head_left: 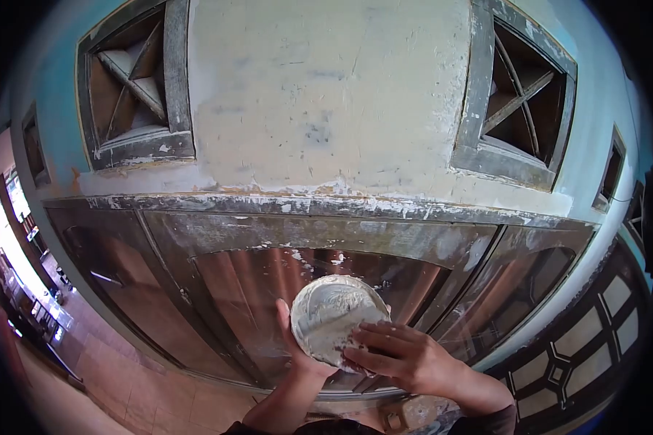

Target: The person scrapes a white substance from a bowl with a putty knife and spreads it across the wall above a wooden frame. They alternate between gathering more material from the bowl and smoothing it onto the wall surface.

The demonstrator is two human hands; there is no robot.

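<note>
A round, shallow container point(330, 297) with whitish paste smeared inside and on its rim is held up in front of the glazed wooden frame. My left hand point(301, 351) is wrapped round its left side and underside, thumb up along the edge. Over its lower right part, my right hand point(399, 355) has its fingers closed on a flat grey-white piece point(334, 337) that lies against the paste; its exact shape is partly hidden by the fingers.
Behind stands a wall point(326, 101) with patchy filler, between two vents with crossed bars point(130, 80) point(522, 94). Below runs a worn wooden ledge point(305, 206) over glass panels. A patterned door point(573, 348) is at the right. Tiled floor point(138, 377) shows lower left.
</note>
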